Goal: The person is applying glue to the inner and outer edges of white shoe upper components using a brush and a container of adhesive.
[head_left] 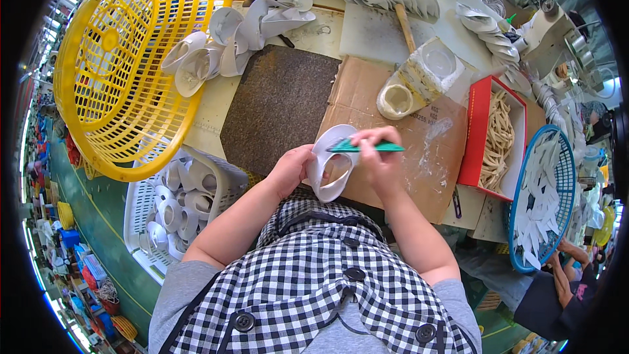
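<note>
A white shoe upper [332,190], curved round an oval opening, is held up over the front edge of the cardboard. My left hand [293,169] pinches its left side, fingers closed on the rim. In the closed fingers of my right hand [381,164] is a slim green tool [388,147]; its dark tip points left and lies against or just over the upper's top edge. Whether that tip touches, I cannot tell. Beyond the hands, a glue-smeared white container [429,78] with a round pale cup [397,99] rests on the cardboard sheet [360,85], a wooden handle sticking up behind it.
Left of the cardboard lies a dark rough slab [275,101]. A big yellow basket [118,169] tilts at the left, above a white crate [134,216] of uppers. More uppers [196,65] stand behind. Rightward are a red box [473,134] of beige strips and a blue basket [571,177].
</note>
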`<state>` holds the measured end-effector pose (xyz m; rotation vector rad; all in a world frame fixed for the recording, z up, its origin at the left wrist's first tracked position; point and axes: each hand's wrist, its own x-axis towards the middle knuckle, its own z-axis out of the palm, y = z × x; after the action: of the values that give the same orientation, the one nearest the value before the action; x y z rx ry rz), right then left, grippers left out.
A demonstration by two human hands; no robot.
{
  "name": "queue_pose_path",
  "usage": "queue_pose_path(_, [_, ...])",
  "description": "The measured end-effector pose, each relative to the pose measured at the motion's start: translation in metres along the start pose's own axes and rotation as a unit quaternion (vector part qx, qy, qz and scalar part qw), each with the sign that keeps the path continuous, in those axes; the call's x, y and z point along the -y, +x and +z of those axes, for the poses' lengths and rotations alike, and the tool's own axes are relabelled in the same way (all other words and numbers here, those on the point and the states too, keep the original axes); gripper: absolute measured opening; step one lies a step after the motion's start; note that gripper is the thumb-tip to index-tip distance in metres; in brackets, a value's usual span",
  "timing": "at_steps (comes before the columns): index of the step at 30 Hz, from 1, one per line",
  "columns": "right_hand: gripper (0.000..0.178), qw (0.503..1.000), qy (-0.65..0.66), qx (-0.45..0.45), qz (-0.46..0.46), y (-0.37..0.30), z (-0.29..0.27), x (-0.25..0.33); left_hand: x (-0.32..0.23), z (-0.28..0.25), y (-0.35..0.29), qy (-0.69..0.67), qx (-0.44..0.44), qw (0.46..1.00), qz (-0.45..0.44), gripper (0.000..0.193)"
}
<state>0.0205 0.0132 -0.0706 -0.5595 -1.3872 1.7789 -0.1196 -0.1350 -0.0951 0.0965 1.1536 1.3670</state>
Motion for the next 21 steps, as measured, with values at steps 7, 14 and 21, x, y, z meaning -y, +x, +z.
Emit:
queue_pose_path(7, [0.015,0.994,-0.037,0.089,0.047,-0.007,-0.052,-0.046,0.008,-0.015,-0.015,0.007,-0.100,0.993,0.059,0.035])
queue_pose_path(14, [0.012,0.976,-0.145,0.161,0.024,-0.004,-0.001,-0.046,0.033,-0.034,-0.027,0.197,-0.107,0.974,0.017,0.042])
queue_pose_path(21, [0.012,0.978,-0.152,0.138,0.023,0.013,0.020,-0.048,0.056,-0.075,-0.089,0.203,-0.326,0.918,0.096,0.058])
